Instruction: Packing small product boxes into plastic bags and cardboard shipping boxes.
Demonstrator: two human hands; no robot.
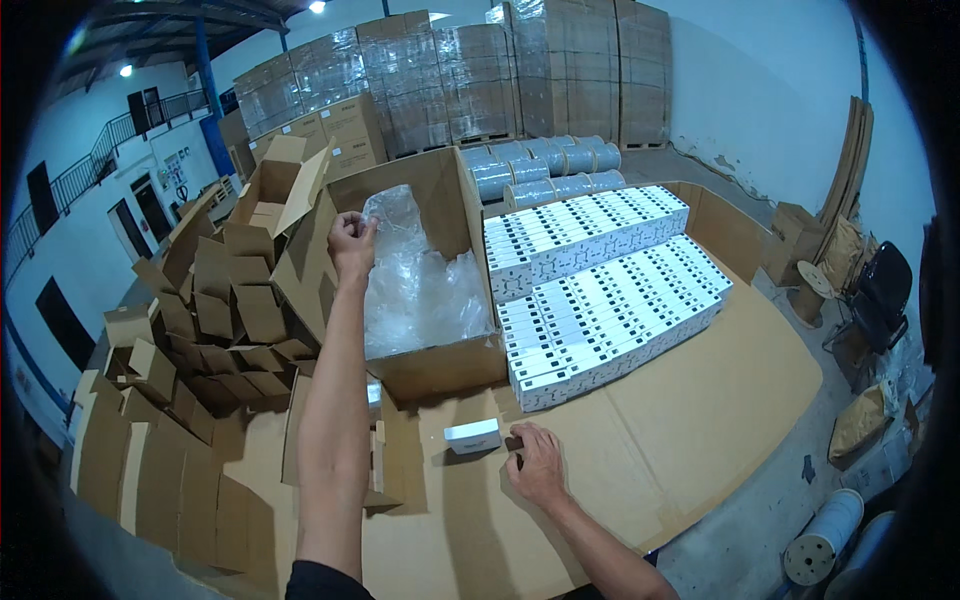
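My left hand point(352, 243) reaches over a large open cardboard carton point(440, 370) and pinches the corner of a clear plastic bag point(397, 215). The bag is pulled upright, and more crumpled clear plastic point(425, 300) lies inside the carton. Low on the right, my right hand point(538, 464) rests on the cardboard-covered table, fingers bent and apart, holding nothing. Just left of its fingertips stands one small white box point(472, 436). Partly behind my left forearm is a smaller open cardboard box point(390, 450), its contents mostly hidden.
Stacked rows of white boxes point(610, 310) stand right of the carton. Folded-open cardboard boxes point(230, 290) crowd the left. Wrapped reels point(545, 165) and pallets of wrapped cartons point(480, 80) stand behind. A black chair point(885, 285) is at the far right.
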